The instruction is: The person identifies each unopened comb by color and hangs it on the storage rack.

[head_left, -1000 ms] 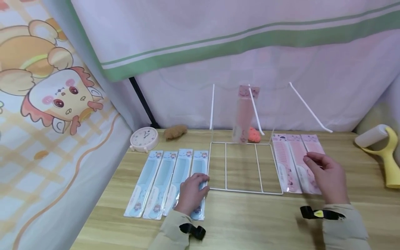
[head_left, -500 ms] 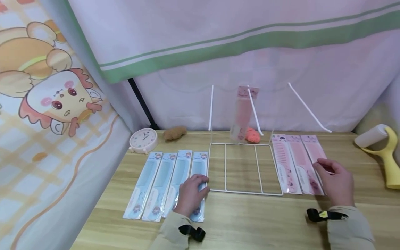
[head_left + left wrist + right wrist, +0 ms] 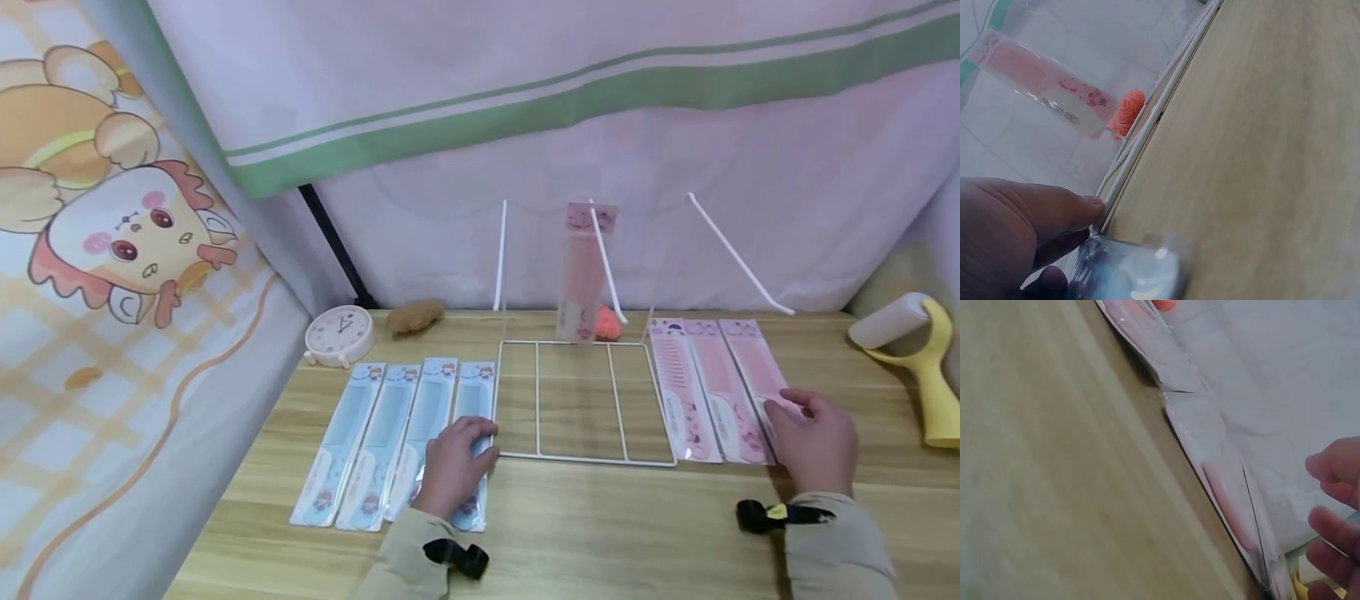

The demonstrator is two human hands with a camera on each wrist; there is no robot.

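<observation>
Right grip (image 3: 813, 437) has shifted rightward onto the outermost pink comb (image 3: 757, 375).

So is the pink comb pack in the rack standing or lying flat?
Standing: the pink comb pack rises upright, leaning slightly, at the wire rack's back.

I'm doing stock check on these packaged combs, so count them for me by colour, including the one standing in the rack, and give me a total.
Blue combs, flat on the table left of the white wire rack: 4
Pink combs, flat on the table right of the rack: 3
Pink comb standing upright at the back of the rack: 1
Total: 8 packaged combs
</observation>
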